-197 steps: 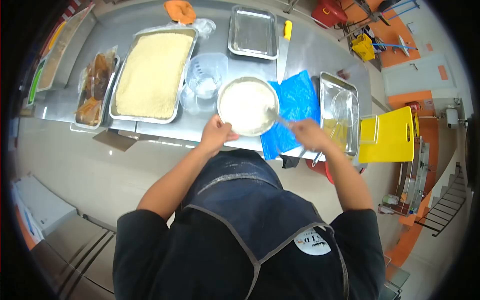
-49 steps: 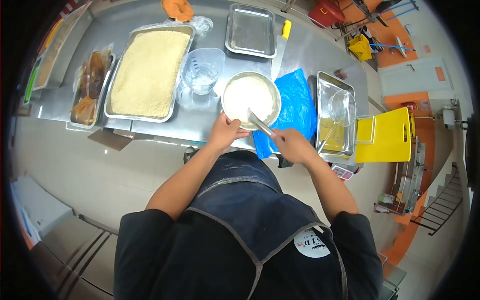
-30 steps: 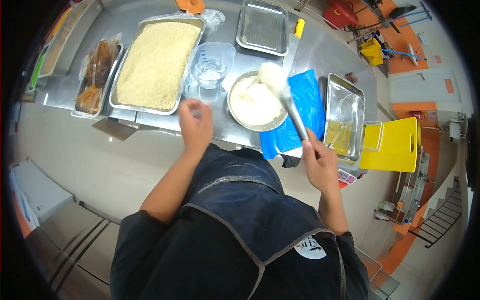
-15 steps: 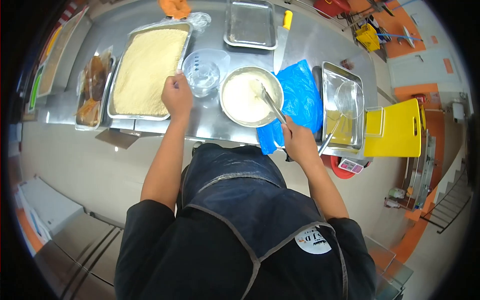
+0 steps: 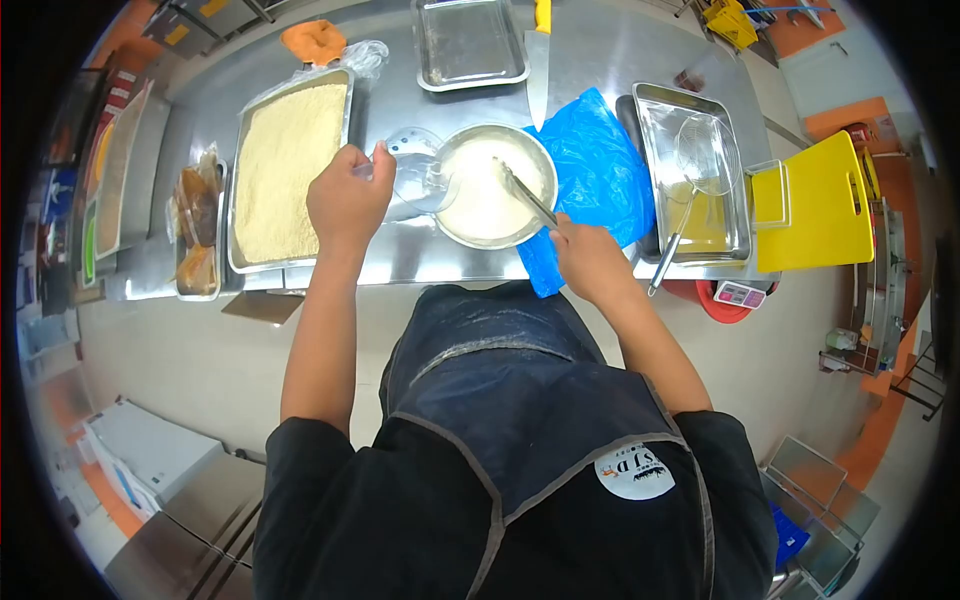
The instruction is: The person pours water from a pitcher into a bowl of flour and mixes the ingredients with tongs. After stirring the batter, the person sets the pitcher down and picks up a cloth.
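Note:
My left hand (image 5: 347, 200) is closed around the handle of a clear measuring jug (image 5: 410, 172), thumb up. The jug is tilted, with its mouth over the left rim of a round metal bowl (image 5: 548, 165). Inside the bowl lies a pale, creamy mixture (image 5: 470, 195). My right hand (image 5: 588, 260) grips a metal-handled utensil (image 5: 530, 195), whose lower end dips into the mixture; its head is hidden there. A blue plastic bag (image 5: 610, 180) lies beside the bowl, partly beneath my right hand.
A tray of yellowish crumbs (image 5: 290, 170) stands left of the jug. Behind the bowl are a metal tray (image 5: 470, 45) and a yellow-handled knife (image 5: 538, 75). On the right, a strainer (image 5: 705, 155) rests on a tray (image 5: 650, 110) near a yellow cutting board (image 5: 815, 210).
My left hand has lifted the measuring jug and tipped it rightward over the bowl's edge. My right hand still holds the utensil in the mixture. The whole view has shifted slightly.

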{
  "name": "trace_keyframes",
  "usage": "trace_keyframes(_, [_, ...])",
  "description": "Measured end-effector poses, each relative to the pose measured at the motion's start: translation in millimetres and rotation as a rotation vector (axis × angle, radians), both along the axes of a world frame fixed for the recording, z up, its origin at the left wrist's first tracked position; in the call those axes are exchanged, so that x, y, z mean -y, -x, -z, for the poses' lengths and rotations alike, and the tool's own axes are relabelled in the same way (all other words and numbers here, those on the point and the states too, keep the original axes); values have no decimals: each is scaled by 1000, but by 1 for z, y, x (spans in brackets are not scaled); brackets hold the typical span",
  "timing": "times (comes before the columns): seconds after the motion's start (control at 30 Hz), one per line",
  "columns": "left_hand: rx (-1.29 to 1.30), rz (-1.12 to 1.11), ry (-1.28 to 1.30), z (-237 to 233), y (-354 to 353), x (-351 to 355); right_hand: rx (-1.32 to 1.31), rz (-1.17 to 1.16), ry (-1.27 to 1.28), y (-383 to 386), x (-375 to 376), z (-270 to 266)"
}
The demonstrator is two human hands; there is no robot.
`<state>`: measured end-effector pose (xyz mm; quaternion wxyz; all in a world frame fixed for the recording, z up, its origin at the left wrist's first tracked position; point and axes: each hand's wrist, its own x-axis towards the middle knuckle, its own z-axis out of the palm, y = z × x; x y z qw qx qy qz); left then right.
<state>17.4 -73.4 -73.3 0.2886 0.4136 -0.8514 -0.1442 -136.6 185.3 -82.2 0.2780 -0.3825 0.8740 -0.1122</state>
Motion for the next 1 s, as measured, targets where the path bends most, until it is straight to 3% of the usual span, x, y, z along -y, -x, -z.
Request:
trace_keyframes(0.6, [37, 93, 92, -8, 7, -2, 29, 5, -15, 4, -1, 5])
trace_keyframes(0.83, [-104, -84, -87, 24, -14, 19, 31, 25, 112, 10, -10, -13])
trace_keyframes(1.0, [-350, -288, -295, 59, -21, 19, -1, -123, 91, 27, -9, -2])
